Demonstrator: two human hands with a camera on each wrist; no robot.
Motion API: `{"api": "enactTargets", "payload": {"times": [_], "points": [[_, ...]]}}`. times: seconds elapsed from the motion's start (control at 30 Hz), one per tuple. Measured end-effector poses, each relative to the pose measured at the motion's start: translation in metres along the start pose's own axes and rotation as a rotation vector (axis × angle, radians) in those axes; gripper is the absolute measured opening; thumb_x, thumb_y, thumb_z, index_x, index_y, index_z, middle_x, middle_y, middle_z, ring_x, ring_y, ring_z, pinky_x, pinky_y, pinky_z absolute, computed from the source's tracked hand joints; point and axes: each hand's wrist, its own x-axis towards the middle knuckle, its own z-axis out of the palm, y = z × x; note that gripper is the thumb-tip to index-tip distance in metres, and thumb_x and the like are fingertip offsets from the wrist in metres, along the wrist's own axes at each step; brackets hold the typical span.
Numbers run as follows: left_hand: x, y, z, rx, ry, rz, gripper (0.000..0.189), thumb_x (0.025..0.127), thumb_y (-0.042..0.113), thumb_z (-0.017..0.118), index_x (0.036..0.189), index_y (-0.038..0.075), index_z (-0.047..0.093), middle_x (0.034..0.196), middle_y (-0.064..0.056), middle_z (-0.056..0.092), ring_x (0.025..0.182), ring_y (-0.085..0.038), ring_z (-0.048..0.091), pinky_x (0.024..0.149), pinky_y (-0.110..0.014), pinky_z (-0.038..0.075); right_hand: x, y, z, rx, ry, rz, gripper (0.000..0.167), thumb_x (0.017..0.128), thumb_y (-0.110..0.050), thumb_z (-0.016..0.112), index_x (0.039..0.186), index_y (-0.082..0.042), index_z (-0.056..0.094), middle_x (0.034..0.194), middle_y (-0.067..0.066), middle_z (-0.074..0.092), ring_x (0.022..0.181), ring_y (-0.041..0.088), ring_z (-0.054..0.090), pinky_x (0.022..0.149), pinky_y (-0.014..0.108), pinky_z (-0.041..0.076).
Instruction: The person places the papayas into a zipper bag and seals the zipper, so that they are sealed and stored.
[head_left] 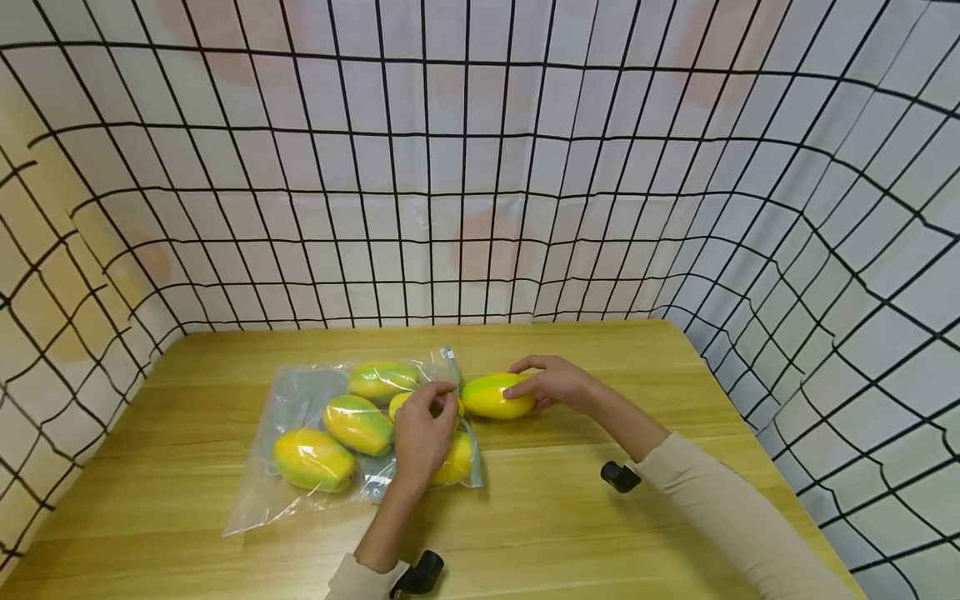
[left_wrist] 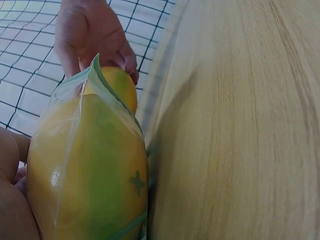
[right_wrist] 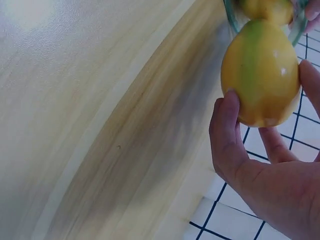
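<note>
A clear zip bag [head_left: 288,392] lies flat on the table with several yellow-green papayas, such as one papaya [head_left: 313,460], inside it. My left hand [head_left: 424,437] pinches the edge of the bag at its mouth, which faces right. Just outside that mouth, my right hand [head_left: 557,385] grips another papaya [head_left: 487,397] between thumb and fingers. In the right wrist view this held papaya [right_wrist: 260,75] has its far end at the bag's opening, against a papaya inside. A bagged papaya [left_wrist: 90,170] fills much of the left wrist view and partly hides the held one.
The wooden table [head_left: 570,517] carries the bag left of its middle. Black wire grid [head_left: 480,167] panels stand along the back and both sides, with pale sheeting behind them. A black wrist device [head_left: 619,477] sits at the right cuff, another [head_left: 420,573] at the left.
</note>
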Motion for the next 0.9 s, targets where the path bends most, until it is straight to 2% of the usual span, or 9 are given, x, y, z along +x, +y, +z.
{"api": "enactTargets", "payload": {"times": [0.17,0.4,0.63,0.9], "points": [[0.0,0.002,0.0,-0.009,0.001,-0.008,0.016,0.092,0.009,0.065,0.101,0.003,0.077,0.077,0.0,0.071,0.064,-0.012,0.057,0.057,-0.023,0.047,0.001,0.004,-0.001,0.049,-0.009,0.029,0.06,0.083,-0.033,0.082,0.133,-0.01,0.06,0.133,0.015,0.06,0.089,0.021,0.066,0.085,0.039,0.059],[-0.001,0.003,0.0,0.007,0.006,-0.021,0.016,0.092,0.01,0.067,0.101,0.005,0.078,0.078,-0.001,0.071,0.065,-0.012,0.058,0.057,-0.024,0.047,-0.001,0.005,0.004,0.094,-0.013,0.043,0.059,0.083,-0.029,0.081,0.134,-0.008,0.06,0.131,0.014,0.063,0.088,0.021,0.069,0.086,0.041,0.059],[0.0,0.002,0.0,0.012,0.012,-0.029,0.015,0.092,0.012,0.067,0.1,0.007,0.078,0.079,0.0,0.071,0.066,-0.012,0.057,0.059,-0.024,0.048,0.001,0.002,0.01,0.112,-0.018,0.048,0.059,0.083,-0.028,0.081,0.134,-0.008,0.06,0.131,0.014,0.063,0.087,0.021,0.069,0.088,0.042,0.059],[-0.001,0.002,0.0,0.005,0.013,-0.026,0.015,0.091,0.013,0.067,0.1,0.007,0.078,0.076,0.0,0.07,0.062,-0.012,0.054,0.053,-0.024,0.044,0.0,0.003,0.014,0.106,-0.03,0.055,0.06,0.084,-0.03,0.08,0.136,-0.009,0.059,0.134,0.013,0.062,0.088,0.021,0.067,0.089,0.041,0.057]]}}
